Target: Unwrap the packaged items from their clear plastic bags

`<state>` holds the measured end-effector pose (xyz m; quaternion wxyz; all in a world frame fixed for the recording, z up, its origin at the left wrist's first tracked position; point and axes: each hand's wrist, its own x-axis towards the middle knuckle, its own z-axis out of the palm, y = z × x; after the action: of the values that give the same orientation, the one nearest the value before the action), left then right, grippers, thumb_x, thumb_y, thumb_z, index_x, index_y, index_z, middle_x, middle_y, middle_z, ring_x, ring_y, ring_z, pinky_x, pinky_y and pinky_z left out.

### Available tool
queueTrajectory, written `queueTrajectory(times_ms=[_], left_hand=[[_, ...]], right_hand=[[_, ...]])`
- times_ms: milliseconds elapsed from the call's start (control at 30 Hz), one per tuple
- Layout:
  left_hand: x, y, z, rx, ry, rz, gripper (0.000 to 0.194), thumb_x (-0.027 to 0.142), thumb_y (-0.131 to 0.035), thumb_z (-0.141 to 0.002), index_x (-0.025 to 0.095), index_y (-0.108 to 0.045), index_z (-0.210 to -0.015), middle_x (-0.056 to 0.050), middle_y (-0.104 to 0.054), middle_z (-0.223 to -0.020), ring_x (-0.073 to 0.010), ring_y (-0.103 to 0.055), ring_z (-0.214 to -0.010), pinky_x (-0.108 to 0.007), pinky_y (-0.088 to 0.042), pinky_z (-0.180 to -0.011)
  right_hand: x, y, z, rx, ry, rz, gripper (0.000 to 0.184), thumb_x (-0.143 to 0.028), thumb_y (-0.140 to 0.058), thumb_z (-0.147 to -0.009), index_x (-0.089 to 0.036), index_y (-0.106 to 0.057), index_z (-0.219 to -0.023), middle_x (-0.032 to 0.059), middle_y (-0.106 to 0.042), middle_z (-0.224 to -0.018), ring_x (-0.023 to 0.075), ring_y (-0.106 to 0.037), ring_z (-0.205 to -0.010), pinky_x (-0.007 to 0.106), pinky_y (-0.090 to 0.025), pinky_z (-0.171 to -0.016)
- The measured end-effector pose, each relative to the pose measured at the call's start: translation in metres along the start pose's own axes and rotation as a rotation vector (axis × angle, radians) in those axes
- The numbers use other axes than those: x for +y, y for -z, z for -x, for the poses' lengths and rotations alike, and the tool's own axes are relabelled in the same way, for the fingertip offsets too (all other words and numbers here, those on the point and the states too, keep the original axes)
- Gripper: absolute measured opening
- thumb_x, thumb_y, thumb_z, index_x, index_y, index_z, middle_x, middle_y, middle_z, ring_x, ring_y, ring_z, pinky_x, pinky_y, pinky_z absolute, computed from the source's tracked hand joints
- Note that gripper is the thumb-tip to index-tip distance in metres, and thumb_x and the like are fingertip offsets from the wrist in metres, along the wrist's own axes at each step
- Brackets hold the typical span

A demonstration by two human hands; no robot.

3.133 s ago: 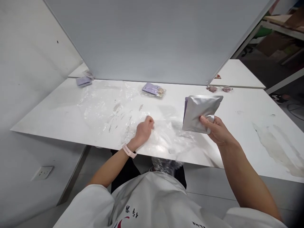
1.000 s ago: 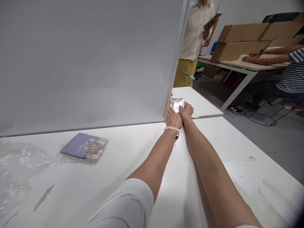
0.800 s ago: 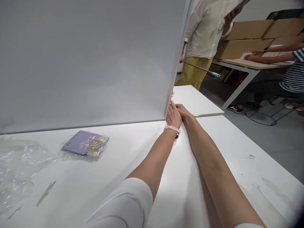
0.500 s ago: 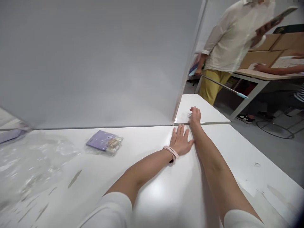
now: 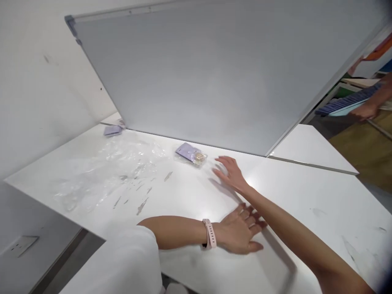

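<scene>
My left hand (image 5: 240, 232), with a pink watch strap at the wrist, lies flat on the white table (image 5: 190, 204) near its front edge, fingers spread and holding nothing. My right hand (image 5: 230, 173) stretches out over the table with open fingers, a short way right of a small clear packet holding a purple card (image 5: 191, 153). Nothing is in it. My right forearm crosses just above my left fingertips.
Crumpled clear plastic wrap (image 5: 104, 171) covers the table's left part. A second purple packet (image 5: 112, 130) lies at the far left by the grey partition board (image 5: 196, 77). Another person's hand with a blue-bristled tool (image 5: 346, 107) shows at the right edge.
The silver foil pouch was set down past the partition's right end and is out of view. Both hands drew back: the left to the front edge, the right toward the purple packet. The view swung left.
</scene>
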<state>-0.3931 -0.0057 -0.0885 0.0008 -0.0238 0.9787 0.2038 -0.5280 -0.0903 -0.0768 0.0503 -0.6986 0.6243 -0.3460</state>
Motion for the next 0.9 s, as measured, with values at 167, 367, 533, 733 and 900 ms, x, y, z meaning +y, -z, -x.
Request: queueTrajectory(times_ms=[167, 367, 533, 733, 900], left_hand=[[0.025, 0.01, 0.084, -0.114, -0.102, 0.261, 0.06, 0.048, -0.051, -0.095, 0.017, -0.051, -0.147, -0.008, -0.033, -0.163, -0.0306, -0.014, -0.155, -0.048, -0.007, -0.127], [-0.026, 0.042, 0.17, 0.222, 0.435, 1.094, 0.03, 0.034, -0.057, -0.092, 0.019, -0.072, -0.113, -0.009, -0.073, -0.117, -0.0233, -0.066, -0.111, -0.041, -0.049, -0.103], [-0.08, 0.058, 0.192, 0.92, 0.795, 1.254, 0.038, 0.025, -0.065, -0.084, 0.019, -0.062, -0.121, -0.015, -0.056, -0.14, -0.0238, -0.058, -0.125, -0.039, -0.048, -0.105], [-0.078, 0.064, 0.156, 0.747, 0.566, 1.514, 0.086, 0.045, -0.074, -0.082, 0.026, -0.03, -0.154, -0.017, -0.04, -0.155, -0.0295, -0.048, -0.138, -0.04, -0.05, -0.101], [-0.075, 0.056, 0.134, 0.88, 0.558, 1.383, 0.065, 0.037, -0.082, -0.072, 0.023, -0.057, -0.131, -0.015, -0.052, -0.147, -0.0289, -0.049, -0.137, -0.038, -0.045, -0.106]], right_hand=[[-0.057, -0.066, -0.108, -0.394, -0.139, 0.207, 0.109, -0.073, -0.068, -0.073, -0.027, -0.021, -0.161, 0.0147, -0.011, -0.169, 0.0437, -0.017, -0.15, 0.061, -0.02, -0.117], [-0.083, -0.097, -0.076, -0.292, -0.194, 0.265, 0.073, -0.052, -0.06, -0.087, -0.025, -0.043, -0.153, 0.0137, -0.047, -0.152, 0.0412, -0.046, -0.129, 0.057, -0.035, -0.107], [-0.11, -0.055, 0.007, -0.152, -0.392, -0.226, 0.058, -0.052, -0.054, -0.092, -0.028, -0.052, -0.145, 0.0069, -0.059, -0.142, 0.0332, -0.054, -0.125, 0.051, -0.039, -0.109], [-0.13, -0.022, 0.058, 0.111, -0.889, -0.995, 0.046, -0.06, -0.063, -0.088, -0.02, -0.067, -0.11, 0.0093, -0.076, -0.102, 0.0275, -0.071, -0.094, 0.039, -0.059, -0.081], [-0.123, -0.04, 0.085, 0.227, -0.937, -1.112, 0.036, -0.051, -0.075, -0.081, -0.02, -0.067, -0.097, 0.0079, -0.076, -0.091, 0.026, -0.072, -0.087, 0.037, -0.061, -0.077]])
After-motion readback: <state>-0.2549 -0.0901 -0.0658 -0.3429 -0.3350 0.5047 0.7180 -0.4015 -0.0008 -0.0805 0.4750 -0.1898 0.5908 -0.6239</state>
